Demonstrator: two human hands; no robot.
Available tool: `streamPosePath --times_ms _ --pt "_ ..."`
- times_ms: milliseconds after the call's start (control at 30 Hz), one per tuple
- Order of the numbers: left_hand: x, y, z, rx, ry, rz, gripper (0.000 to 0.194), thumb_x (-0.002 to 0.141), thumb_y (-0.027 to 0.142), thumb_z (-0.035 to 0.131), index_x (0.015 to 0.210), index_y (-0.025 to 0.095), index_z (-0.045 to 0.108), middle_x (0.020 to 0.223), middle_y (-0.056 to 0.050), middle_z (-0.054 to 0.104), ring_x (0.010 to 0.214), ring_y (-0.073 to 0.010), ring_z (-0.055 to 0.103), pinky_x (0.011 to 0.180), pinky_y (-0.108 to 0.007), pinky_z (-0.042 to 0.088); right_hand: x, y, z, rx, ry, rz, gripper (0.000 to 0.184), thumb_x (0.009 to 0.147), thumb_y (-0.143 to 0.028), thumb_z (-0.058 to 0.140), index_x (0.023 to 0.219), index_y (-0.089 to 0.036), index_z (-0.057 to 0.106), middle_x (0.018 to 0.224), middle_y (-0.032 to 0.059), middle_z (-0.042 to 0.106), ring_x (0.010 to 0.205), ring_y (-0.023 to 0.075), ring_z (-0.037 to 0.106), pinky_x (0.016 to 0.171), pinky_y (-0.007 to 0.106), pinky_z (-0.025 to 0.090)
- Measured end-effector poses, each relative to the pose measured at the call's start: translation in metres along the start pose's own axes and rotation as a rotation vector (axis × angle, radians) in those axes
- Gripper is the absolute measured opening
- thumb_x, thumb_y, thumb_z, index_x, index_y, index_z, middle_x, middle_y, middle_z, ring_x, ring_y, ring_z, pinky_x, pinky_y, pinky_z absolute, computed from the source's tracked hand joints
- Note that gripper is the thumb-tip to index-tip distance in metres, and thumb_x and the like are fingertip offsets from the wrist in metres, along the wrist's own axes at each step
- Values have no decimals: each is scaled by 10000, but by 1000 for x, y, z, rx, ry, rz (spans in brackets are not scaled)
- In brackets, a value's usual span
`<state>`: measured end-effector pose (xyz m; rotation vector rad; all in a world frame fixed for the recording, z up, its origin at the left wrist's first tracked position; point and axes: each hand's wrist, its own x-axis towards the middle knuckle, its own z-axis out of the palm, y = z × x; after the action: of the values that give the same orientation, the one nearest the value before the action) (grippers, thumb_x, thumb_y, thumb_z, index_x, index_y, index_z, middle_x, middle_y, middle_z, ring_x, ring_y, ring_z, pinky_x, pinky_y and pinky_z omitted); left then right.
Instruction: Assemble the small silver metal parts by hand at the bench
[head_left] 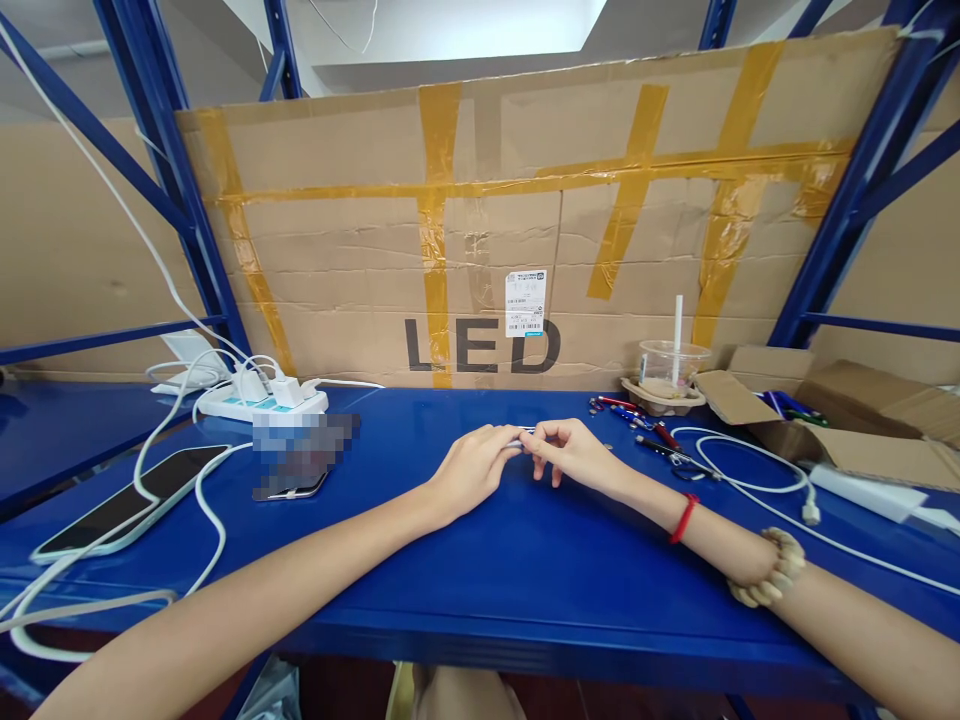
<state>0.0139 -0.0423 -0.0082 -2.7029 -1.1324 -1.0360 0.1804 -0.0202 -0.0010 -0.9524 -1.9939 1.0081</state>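
Note:
My left hand [474, 466] and my right hand [571, 452] meet over the middle of the blue shelf [480, 580]. Both have their fingers pinched together on a small slim light-coloured object [525, 438] held between them; it is too small to name. My right wrist wears a red band and a beaded bracelet. Just right of my right hand lie several small red-and-dark pen-like items [637, 420] on the shelf surface.
A power strip [262, 400] with chargers and white cables sits at the back left, with two phones [135, 500] in front of it. A plastic cup with a straw [671, 368], an open cardboard box [825, 410] and a white cable [750, 480] lie at the right. A taped cardboard sheet stands behind.

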Motion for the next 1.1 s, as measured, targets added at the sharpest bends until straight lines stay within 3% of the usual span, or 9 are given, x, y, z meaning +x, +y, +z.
streamPosePath --times_ms 100,233,333,400,667,1100 --pt "1 0 0 12 -14 -33 212 854 203 331 1013 227 468 959 -5 586 850 -136 532 757 -256 419 -2 -2 -6 -253 67 -101 402 733 -519 459 571 -153 486 492 10 547 413 89 498 389 190 390" --pt "2 2 -1 32 -51 -86 206 859 242 325 1026 232 444 967 -9 582 861 -149 542 741 -267 423 -6 -5 -17 -616 224 -399 308 735 -465 509 681 -172 592 658 24 591 484 79 494 474 197 390" --pt "2 3 -2 16 -68 -117 206 865 257 309 1029 244 434 963 0 586 856 -148 551 717 -257 424 -6 -5 -20 -633 241 -504 268 752 -418 514 859 -198 622 734 30 593 481 71 482 488 201 403" --pt "1 4 -4 -8 -78 -119 215 869 255 299 1043 251 425 980 6 584 858 -142 555 709 -244 422 -6 -4 -20 -572 205 -538 248 758 -395 516 841 -195 635 756 38 590 495 76 497 487 204 417" --pt "0 5 -7 -11 -124 -71 228 872 249 278 1051 245 421 968 4 583 865 -138 550 696 -234 417 -7 -8 -19 -239 85 -444 270 696 -419 574 703 -162 656 706 45 575 466 86 534 423 206 446" --pt "-3 4 -5 -149 -206 -67 117 865 272 299 917 210 384 1007 -25 567 898 -160 550 705 -263 423 -10 -5 -17 -187 37 -318 300 656 -435 607 584 -147 566 631 6 525 460 78 538 406 187 419"
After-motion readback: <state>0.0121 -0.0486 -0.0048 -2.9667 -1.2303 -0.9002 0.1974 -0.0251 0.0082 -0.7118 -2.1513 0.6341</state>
